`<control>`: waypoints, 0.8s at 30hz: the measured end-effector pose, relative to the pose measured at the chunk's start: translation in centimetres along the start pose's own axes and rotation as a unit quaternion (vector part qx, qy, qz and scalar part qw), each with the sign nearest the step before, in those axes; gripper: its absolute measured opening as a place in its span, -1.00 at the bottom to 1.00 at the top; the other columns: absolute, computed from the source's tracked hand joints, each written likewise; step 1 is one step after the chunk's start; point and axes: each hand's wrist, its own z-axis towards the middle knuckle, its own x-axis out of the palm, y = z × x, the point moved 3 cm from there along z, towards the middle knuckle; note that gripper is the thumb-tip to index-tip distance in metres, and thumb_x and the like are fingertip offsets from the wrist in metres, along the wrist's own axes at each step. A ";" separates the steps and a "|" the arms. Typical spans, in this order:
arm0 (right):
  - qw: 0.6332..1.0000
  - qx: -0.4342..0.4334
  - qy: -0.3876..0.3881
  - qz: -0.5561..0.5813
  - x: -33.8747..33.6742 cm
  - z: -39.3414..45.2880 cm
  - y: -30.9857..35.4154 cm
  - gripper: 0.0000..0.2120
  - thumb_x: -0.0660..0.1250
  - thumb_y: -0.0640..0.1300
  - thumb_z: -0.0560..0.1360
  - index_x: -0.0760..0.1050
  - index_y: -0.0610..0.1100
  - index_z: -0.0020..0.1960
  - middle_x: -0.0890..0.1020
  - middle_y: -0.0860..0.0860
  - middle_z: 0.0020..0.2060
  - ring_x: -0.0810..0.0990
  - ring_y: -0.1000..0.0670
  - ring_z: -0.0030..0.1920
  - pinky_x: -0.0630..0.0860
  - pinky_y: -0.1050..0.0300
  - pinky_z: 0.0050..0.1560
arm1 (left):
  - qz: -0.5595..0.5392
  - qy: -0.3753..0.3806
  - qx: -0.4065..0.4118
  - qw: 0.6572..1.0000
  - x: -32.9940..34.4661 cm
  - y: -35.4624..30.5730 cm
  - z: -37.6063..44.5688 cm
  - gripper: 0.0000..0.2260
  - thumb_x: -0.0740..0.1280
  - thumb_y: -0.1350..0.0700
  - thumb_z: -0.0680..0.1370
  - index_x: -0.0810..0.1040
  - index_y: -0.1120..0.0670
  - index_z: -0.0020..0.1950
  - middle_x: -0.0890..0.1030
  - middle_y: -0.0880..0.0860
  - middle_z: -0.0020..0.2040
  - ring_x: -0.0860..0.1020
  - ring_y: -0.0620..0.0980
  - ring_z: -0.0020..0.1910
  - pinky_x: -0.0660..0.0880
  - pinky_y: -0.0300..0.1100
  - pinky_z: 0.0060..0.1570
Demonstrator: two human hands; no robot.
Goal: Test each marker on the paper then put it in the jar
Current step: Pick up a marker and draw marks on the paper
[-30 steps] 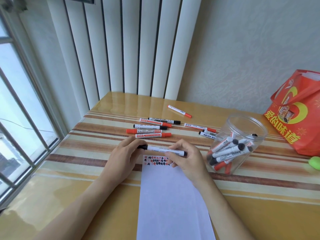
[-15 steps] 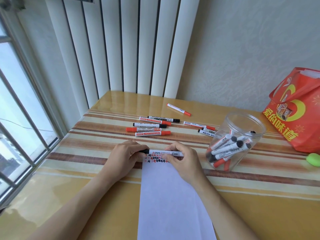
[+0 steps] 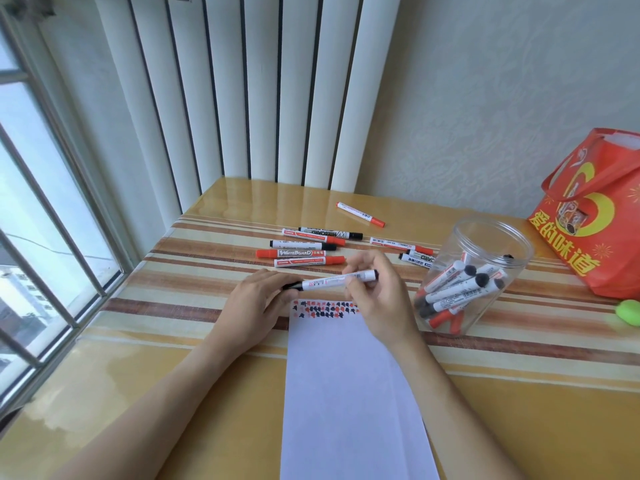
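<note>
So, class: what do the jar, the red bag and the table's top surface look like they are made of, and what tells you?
Jar: clear plastic, probably; the markers show straight through its wall.
Red bag: likely non-woven fabric; matte, softly creased, printed.
Table: glossy, perhaps a clear vinyl sheet over striped cloth; it mirrors the blinds.

Your left hand (image 3: 254, 306) and right hand (image 3: 379, 296) were bare, with no rings, watch or gloves showing. Both your forearms were uncovered right down to the frame's lower edge. No sleeve reached into view.
</note>
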 end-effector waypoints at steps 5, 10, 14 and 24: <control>0.997 0.001 -0.081 0.001 -1.4 0.7 2.6 -0.86 0.45 -0.23 0.58 0.50 -0.13 0.05 0.67 0.12 -0.19 0.69 0.02 -0.30 0.64 0.06 -0.23 | -0.022 0.040 -0.051 0.998 0.4 -0.4 -0.2 -0.51 0.09 -0.26 0.66 0.31 -0.07 0.53 0.64 -0.23 0.02 0.57 -0.25 -0.04 0.45 -0.28 -0.01; 0.966 -0.031 -0.255 -0.025 -5.2 1.0 6.3 -0.89 0.44 -0.14 0.59 0.52 -0.11 0.02 0.69 -0.01 -0.36 0.69 0.02 -0.35 0.61 0.08 -0.21 | 0.033 0.070 -0.019 0.997 0.8 -0.4 -0.3 -0.50 0.04 -0.29 0.66 0.36 -0.03 0.47 0.64 -0.22 -0.02 0.55 -0.09 0.06 0.41 -0.13 0.06; 0.899 -0.121 -0.405 -0.110 -9.7 0.5 8.7 -0.91 0.29 -0.17 0.67 0.44 -0.19 0.12 0.67 -0.10 -0.11 0.67 -0.05 -0.23 0.53 0.21 -0.16 | 0.044 0.071 -0.019 0.996 0.9 -0.1 -0.5 -0.48 0.02 -0.28 0.66 0.37 0.00 0.48 0.63 -0.21 0.02 0.53 -0.08 0.09 0.37 -0.15 0.05; 0.876 -0.123 -0.354 -0.303 -13.9 0.6 9.3 -0.91 0.29 -0.25 0.65 0.50 -0.28 0.08 0.66 -0.18 0.00 0.60 -0.17 -0.04 0.23 0.28 -0.17 | 0.045 0.071 -0.039 0.996 0.6 -0.7 -0.5 -0.46 -0.01 -0.28 0.61 0.41 0.00 0.44 0.64 -0.19 -0.03 0.52 -0.07 0.08 0.26 -0.18 -0.04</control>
